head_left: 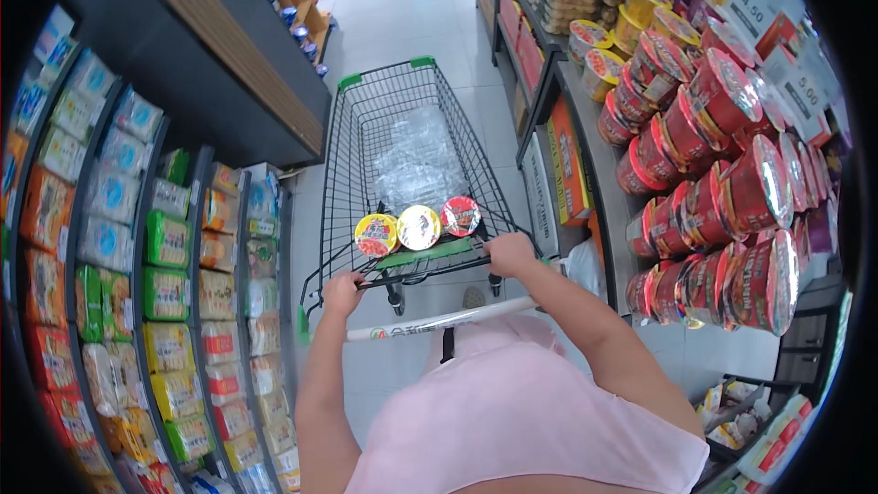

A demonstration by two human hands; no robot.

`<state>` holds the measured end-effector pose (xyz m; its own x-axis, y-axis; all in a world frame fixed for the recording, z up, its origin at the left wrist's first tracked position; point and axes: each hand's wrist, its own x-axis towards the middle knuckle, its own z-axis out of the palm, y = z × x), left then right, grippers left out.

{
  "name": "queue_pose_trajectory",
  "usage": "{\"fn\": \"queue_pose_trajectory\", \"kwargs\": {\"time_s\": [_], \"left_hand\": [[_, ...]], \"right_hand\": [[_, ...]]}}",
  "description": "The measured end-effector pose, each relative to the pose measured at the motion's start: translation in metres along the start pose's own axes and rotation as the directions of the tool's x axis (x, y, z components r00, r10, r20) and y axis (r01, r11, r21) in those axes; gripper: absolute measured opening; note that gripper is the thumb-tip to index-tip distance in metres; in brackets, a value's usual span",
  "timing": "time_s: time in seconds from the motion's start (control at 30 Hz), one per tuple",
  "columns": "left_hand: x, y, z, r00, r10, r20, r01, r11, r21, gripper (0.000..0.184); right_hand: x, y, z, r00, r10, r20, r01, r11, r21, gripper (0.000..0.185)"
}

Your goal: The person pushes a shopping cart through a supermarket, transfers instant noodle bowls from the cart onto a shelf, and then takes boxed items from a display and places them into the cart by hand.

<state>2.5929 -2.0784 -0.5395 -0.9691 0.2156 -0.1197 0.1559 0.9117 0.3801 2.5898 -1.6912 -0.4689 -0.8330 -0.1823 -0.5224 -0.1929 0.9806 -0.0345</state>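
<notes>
A black wire shopping cart (pixel 343 151) with green corner pieces stands in front of me. My left hand (pixel 343 294) is closed around the near left part of its wire rim. On the near right, my right hand (pixel 510 254) grips the same rim. The white push handle (pixel 439 321) lies behind both hands, close to my body. Inside the cart, by its near end, sit a yellow-lidded noodle cup (pixel 376 235), a white-lidded cup (pixel 420 227) and a red-lidded cup (pixel 461 217). Beyond them lies a bundle in clear plastic (pixel 419 160); its contents are hard to make out.
Shelves of packaged goods (pixel 167 288) run along the left, beside a dark pillar (pixel 247 37). To the right, red noodle cups (pixel 695 178) are stacked on a display with price signs (pixel 752 2). The tiled aisle floor (pixel 393 9) stretches ahead.
</notes>
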Motion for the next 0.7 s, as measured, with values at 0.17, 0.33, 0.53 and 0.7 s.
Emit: {"fn": "queue_pose_trajectory", "kwargs": {"time_s": [0.17, 0.33, 0.53, 0.7], "left_hand": [[0.059, 0.009, -0.007, 0.998, -0.019, 0.057, 0.019, 1.0, -0.003, 0.017], [0.108, 0.021, -0.005, 0.996, -0.029, 0.086, 0.031, 0.999, -0.021, 0.018], [0.159, 0.04, -0.023, 0.956, 0.29, 0.038, -0.292, 0.953, 0.08, 0.027], [0.204, 0.061, -0.028, 0.928, 0.328, 0.175, -0.332, 0.943, -0.004, 0.031]], "right_hand": [[0.041, 0.027, -0.008, 0.999, -0.006, -0.035, 0.009, 0.998, 0.064, 0.025], [0.067, 0.053, -0.03, 0.998, -0.006, -0.057, 0.012, 0.995, 0.103, 0.022], [0.108, 0.08, -0.031, 0.999, 0.016, -0.039, -0.012, 0.994, 0.11, 0.025], [0.129, 0.091, -0.053, 0.999, 0.035, -0.035, -0.031, 0.995, 0.094, 0.025]]}}
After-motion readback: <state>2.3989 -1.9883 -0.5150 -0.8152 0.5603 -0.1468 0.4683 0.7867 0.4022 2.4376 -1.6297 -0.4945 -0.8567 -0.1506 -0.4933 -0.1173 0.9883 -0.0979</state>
